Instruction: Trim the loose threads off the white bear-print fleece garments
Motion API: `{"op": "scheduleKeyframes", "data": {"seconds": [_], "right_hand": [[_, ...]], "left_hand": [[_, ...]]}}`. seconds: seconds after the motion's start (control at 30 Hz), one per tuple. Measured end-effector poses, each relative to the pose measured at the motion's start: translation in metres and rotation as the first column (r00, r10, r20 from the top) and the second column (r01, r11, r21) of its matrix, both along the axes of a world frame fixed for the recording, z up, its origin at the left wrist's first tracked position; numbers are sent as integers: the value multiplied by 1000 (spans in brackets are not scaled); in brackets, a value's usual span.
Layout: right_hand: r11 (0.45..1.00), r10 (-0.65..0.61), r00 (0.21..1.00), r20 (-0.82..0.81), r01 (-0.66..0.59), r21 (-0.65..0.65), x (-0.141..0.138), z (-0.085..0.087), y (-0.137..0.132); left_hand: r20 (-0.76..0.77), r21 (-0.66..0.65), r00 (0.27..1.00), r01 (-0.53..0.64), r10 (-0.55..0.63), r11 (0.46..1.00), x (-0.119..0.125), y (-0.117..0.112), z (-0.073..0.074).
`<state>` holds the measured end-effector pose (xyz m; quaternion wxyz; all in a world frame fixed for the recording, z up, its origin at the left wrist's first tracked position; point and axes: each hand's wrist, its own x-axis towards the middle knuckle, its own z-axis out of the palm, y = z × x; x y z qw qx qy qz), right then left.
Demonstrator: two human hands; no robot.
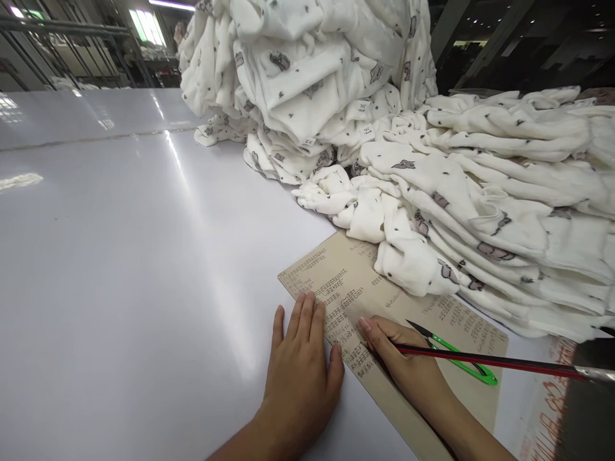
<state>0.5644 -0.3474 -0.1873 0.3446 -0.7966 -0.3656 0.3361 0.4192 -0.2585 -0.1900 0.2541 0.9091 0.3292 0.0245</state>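
Note:
A tan sheet of cardboard (pixel 461 397) covered in handwriting lies on the white table, partly under white garments. My left hand (pixel 300 368) rests flat, its fingers extended across the sheet's left edge and the tabletop. Fingers closed, my right hand (pixel 408 362) grips a long red-and-black pencil (pixel 509 362) with a metal band at its rear. Its writing tip is hidden by my fingers, near the lines of writing. Just beyond that hand, green-handled thread snips (pixel 464 358) lie on the cardboard, partly behind the pencil.
A tall heap of white printed garments (pixel 298 77) stands at the back. More stacked garments (pixel 504 211) spread along the right and overlap the cardboard. The glossy white tabletop (pixel 120 288) extends to the left. Orange-red writing (pixel 548 410) marks a surface at the lower right.

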Motion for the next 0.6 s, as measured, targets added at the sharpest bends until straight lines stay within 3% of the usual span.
{"op": "scheduleKeyframes", "data": {"seconds": [0.6], "right_hand": [[1000, 8, 1000, -22, -8, 8, 0, 0, 1]], "left_hand": [[-5, -5, 1000, 5, -5, 1000, 0, 0, 2]]}}
